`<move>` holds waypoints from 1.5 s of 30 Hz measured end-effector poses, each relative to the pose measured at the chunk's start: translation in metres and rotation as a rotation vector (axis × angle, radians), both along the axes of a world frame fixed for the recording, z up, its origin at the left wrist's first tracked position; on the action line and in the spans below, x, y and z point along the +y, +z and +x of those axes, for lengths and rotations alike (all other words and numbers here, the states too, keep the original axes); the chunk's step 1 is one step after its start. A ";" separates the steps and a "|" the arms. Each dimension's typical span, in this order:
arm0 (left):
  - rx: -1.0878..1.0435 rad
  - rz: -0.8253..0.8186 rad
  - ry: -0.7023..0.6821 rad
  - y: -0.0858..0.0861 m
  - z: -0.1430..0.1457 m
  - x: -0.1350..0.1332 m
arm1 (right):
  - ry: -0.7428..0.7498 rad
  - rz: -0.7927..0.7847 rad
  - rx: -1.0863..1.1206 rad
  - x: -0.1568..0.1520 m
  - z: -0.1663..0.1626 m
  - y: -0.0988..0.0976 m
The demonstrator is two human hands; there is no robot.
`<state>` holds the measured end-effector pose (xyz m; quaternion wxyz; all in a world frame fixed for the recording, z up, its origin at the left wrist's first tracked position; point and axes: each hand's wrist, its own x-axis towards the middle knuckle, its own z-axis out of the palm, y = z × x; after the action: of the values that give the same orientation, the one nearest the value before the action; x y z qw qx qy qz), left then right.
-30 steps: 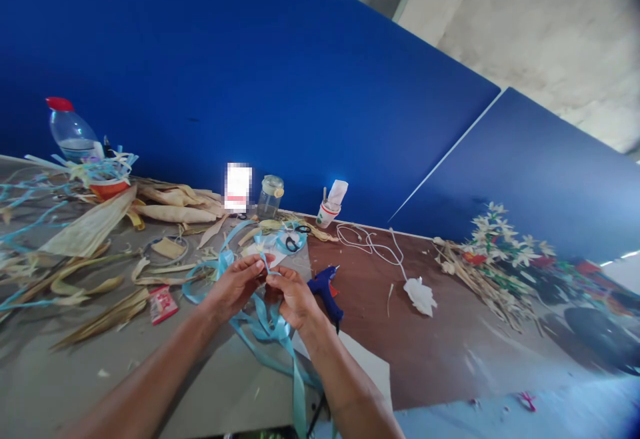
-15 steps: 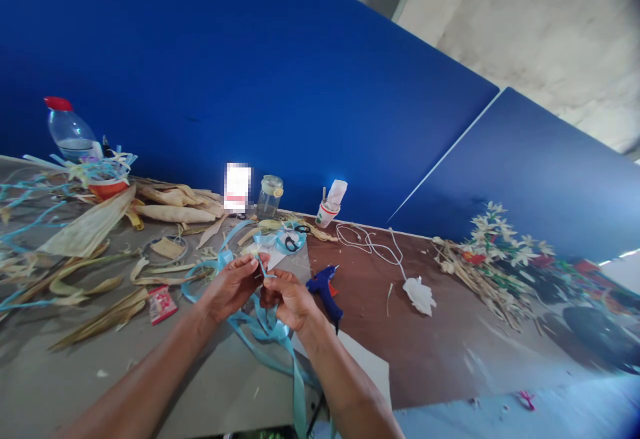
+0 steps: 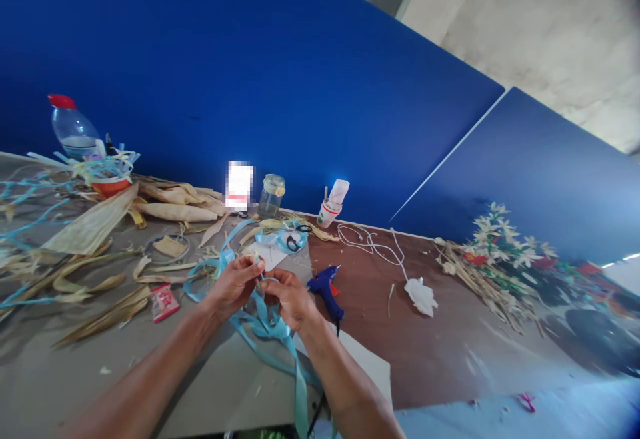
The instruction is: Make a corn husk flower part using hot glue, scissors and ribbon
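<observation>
My left hand (image 3: pixel 239 280) pinches a thin stem with a small pale tip; the fingers cover most of it. Close beside it, my right hand (image 3: pixel 286 295) has thumb and forefinger closed on a light blue ribbon (image 3: pixel 300 385) at the lower part of the stem. Loops of that ribbon hang below both hands and trail over the table's front edge. Just to the right lies a blue glue gun (image 3: pixel 327 292). Beyond the hands, a pair of black-handled scissors (image 3: pixel 293 241) rests on more blue ribbon.
Dried corn husks (image 3: pixel 175 212) and a red packet (image 3: pixel 164 302) lie at left, near a red-capped bottle (image 3: pixel 75 132). At the back stand a clear jar (image 3: pixel 271 195) and a white cup (image 3: pixel 329 213). A white cable (image 3: pixel 373 245) and white flowers (image 3: pixel 500 232) are at right.
My left hand has shifted slightly, its thumb and fingers now covering more of the stem. My right hand stays close below it. The view has moved a little.
</observation>
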<state>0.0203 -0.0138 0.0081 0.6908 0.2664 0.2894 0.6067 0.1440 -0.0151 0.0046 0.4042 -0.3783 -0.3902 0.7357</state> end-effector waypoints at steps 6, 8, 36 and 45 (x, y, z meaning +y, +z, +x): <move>-0.021 0.062 -0.129 -0.003 -0.001 0.000 | -0.104 0.067 -0.025 0.002 0.003 0.005; -0.037 0.051 -0.158 -0.005 -0.003 0.001 | -0.111 0.074 -0.003 0.003 0.005 0.005; 0.050 -0.022 0.054 -0.005 0.002 0.003 | -0.129 0.352 -0.369 0.000 0.003 0.003; 0.229 -0.041 0.183 -0.006 0.007 0.000 | -0.232 0.470 -0.655 0.006 0.007 0.005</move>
<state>0.0274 -0.0136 0.0022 0.6005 0.2921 0.4016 0.6267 0.1514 -0.0091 0.0097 0.4143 -0.5314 -0.6100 0.4170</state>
